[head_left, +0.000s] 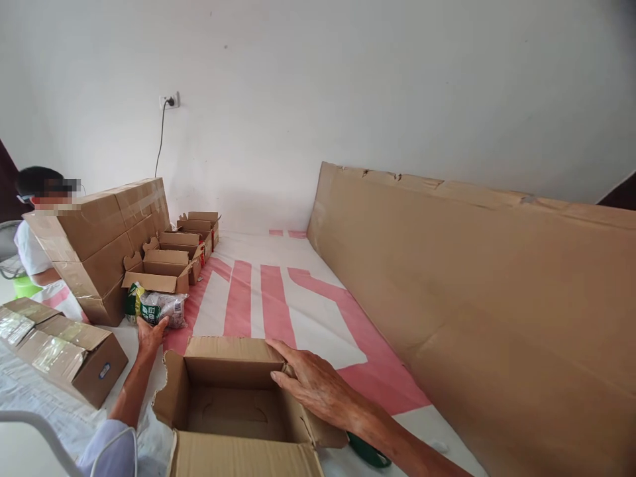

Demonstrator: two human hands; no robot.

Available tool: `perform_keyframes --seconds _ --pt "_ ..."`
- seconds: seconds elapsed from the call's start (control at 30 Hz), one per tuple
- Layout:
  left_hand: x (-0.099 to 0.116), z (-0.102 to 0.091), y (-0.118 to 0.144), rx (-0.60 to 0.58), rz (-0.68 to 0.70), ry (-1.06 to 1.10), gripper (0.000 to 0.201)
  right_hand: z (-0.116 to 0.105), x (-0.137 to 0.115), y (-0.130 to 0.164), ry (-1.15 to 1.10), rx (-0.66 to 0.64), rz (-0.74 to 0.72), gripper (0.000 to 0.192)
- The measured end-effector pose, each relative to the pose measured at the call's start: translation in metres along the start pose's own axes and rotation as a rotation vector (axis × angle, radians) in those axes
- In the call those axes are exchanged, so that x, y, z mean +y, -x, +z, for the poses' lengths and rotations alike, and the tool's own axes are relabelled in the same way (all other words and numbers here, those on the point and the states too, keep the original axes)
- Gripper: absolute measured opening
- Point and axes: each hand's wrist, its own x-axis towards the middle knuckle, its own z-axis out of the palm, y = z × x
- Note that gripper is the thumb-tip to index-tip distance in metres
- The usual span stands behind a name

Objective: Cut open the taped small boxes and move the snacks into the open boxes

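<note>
My left hand (150, 334) reaches forward at the left and grips the near side of a plastic food bag (158, 307). The bag is clear with green and yellow printing and stands against the nearest of the open boxes. Close in front of me sits an open cardboard box (233, 397) with its flaps folded outward; only its bare bottom shows inside. My right hand (308, 384) lies over that box's right far corner, thumb inside the rim and fingers on the outer flap. Part of a dark green object (368, 452) shows under my right forearm.
Several open boxes (166, 265) stand in a row beyond the bag, beside stacked cartons (99, 232). Taped cartons (64, 348) lie at the left. A tall cardboard panel (472, 291) borders the table's (318, 318) right side. Another person (34, 245) sits behind the stack.
</note>
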Motion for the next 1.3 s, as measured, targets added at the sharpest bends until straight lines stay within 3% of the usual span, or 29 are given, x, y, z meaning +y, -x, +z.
perform_keyframes --seconds 0.3,0.6,0.83,0.97,1.03,1.13,1.2,1.3 --pt "0.01 -0.018 -0.005 0.005 -0.06 -0.033 0.056 0.009 0.0 -0.008 -0.093 -0.023 -0.033 0.064" --pt "0.012 -0.014 -0.002 -0.038 -0.039 -0.037 0.056 -0.006 0.014 -0.009 -0.29 -0.052 -0.03 0.068" --pt "0.015 -0.013 0.0 -0.016 -0.019 -0.009 0.065 -0.013 0.047 -0.058 -0.479 -0.023 -0.149 0.083" --pt "0.016 -0.014 0.0 -0.066 -0.001 0.005 0.073 -0.029 0.066 -0.078 -0.436 0.056 -0.161 0.069" --pt "0.016 -0.014 -0.003 -0.095 0.028 0.02 0.073 -0.043 0.085 -0.071 -0.285 0.221 -0.08 0.058" --pt "0.015 -0.011 -0.014 -0.136 0.07 0.06 0.064 -0.059 0.116 -0.033 -0.022 0.4 0.137 0.047" --pt "0.015 -0.007 -0.02 -0.133 0.038 0.059 0.058 -0.053 0.128 0.0 0.068 0.363 0.285 0.04" --pt "0.02 -0.004 -0.023 -0.147 -0.01 0.062 0.052 -0.014 0.128 0.039 0.078 0.167 0.415 0.032"
